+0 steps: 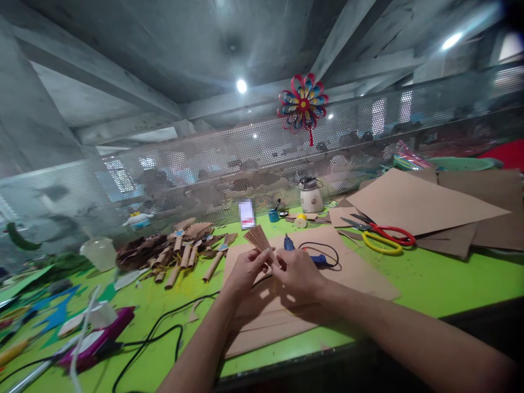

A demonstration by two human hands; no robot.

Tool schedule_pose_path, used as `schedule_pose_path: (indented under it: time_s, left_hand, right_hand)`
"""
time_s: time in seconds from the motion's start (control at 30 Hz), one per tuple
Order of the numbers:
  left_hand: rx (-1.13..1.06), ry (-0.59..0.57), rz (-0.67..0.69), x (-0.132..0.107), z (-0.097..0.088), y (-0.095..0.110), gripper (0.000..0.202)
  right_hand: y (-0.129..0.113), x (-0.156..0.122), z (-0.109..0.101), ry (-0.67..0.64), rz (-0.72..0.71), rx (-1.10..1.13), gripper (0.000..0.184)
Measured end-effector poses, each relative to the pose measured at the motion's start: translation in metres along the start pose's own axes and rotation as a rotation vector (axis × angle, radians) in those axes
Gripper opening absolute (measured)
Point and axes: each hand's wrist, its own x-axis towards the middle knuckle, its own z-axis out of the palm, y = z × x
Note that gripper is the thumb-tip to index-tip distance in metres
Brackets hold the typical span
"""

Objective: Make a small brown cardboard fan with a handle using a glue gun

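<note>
My left hand (244, 271) and my right hand (298, 271) meet over the middle of the green table (429, 278). Both pinch the lower end of a pleated brown paper fan (257, 238), which spreads upward between them. Under my hands lie sheets of brown cardboard (352, 273). A blue glue gun (315, 257) with a black cord rests on that cardboard just beyond my right hand.
A heap of finished brown paper fans on rolled handles (184, 252) lies to the left. Red and yellow scissors (380, 236) lie on large cardboard sheets (413, 204) at right. A pink tool (98, 338) and cables sit front left. A perforated metal screen (204, 174) backs the table.
</note>
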Motion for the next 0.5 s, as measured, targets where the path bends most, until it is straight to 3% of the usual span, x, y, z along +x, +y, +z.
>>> schedule_pose_path:
  time_s: [0.23, 0.5]
  left_hand:
    - [-0.248, -0.051, -0.1, -0.0015, -0.0003, 0.0004, 0.034]
    - [-0.315, -0.064, -0.118, -0.0032, 0.0006, 0.0029, 0.027]
  right_hand:
    - [-0.0034, -0.0042, 0.0038, 0.006, -0.07, -0.058, 0.021]
    - [-0.0036, -0.0068, 0.0076, 0.024, -0.143, -0.076, 0.018]
